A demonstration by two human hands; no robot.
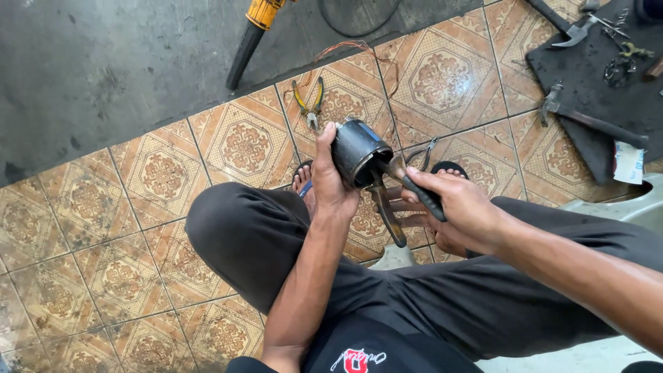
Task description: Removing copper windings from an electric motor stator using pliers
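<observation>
- Biggest thing around me is the patterned tile floor [138, 207], with a dark mat [594, 90] off to the right carrying a couple of hammers [587, 121]. Yellow-handled pliers [311, 103] lie on the tiles just past my knees.
- What I'm working on is a dark metal cylinder [356, 152], some kind of motor housing by the look of it, held up above my lap between the knees, open end tilted toward my right side.
- My left hand [328, 179] is wrapped around its back end, thumb up along the side, fingers closed firm on it. I'd guess it's heavy for its size, rigid, and a bit slick if it's oily, so gripping the full barrel like this seems the safe spot, not the thin rim.
- My right hand [463, 207] is closed on the black handle of a tool [414, 186], its metal tip poking into the cylinder's mouth.
- A second brownish tool [387, 214] hangs just below; can't tell what's holding it.
</observation>
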